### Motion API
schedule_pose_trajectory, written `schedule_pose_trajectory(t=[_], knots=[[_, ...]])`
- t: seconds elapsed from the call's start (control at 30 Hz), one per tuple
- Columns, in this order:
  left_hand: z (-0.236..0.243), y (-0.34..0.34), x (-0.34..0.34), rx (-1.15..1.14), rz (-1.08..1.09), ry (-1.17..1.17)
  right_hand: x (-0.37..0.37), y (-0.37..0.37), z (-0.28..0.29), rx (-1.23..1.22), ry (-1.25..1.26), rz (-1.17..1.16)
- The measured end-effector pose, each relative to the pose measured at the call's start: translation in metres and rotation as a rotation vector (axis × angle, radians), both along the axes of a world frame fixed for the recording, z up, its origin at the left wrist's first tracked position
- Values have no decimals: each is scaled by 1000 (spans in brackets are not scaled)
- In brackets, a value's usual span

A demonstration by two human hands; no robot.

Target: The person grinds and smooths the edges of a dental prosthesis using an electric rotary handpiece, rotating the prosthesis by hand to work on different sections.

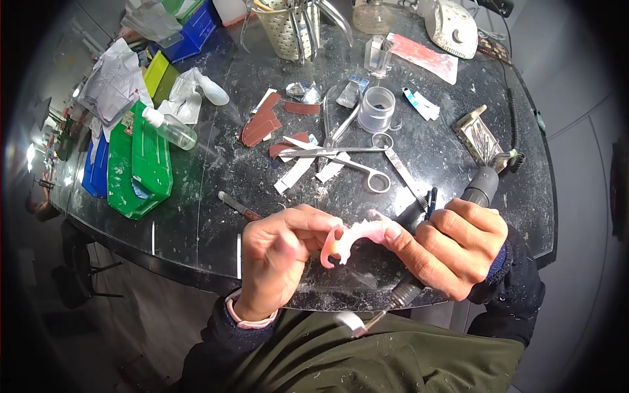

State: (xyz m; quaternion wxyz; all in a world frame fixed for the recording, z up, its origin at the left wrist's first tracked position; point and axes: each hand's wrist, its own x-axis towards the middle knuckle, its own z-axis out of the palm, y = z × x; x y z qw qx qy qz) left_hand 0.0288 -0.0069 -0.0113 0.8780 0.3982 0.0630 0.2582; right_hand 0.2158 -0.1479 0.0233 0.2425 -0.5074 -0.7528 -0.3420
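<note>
Above the front edge of the bench, a pink partial denture (363, 232) with a curved clasp at its left end spans both hands. My left hand (278, 252) pinches the clasp end between thumb and fingertips. My right hand (462, 245) is closed round a black rotary handpiece (483, 186), while its thumb presses on the denture's right end. From the lower end of the handpiece a thin shank carries a pale, blurred sanding strip (351, 322) over my green-clad lap. Part of the handpiece is hidden by my fingers.
Scissors (380, 181), brown sandpaper pieces (262, 128) and a clear cup (377, 108) lie beyond my hands. A knife (237, 206) is near my left hand. Green bins (121, 173) and a spray bottle (175, 131) stand left; a bur holder (468, 133) sits right.
</note>
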Motion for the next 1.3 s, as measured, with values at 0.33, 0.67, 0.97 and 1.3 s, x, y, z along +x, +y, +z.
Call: schedule_pose_trajectory(t=[0.33,0.67,0.97,1.3], knots=[[3,5,-3,182,-50,65,0,3,-5,30,-118,-48],[4,-2,0,254,45,27,-3,2,1,-165,205,-106],[8,-3,1,605,141,105,2,6,-5,-130,122,-21],[3,-4,1,575,168,73,-1,5,-3,-138,123,30]])
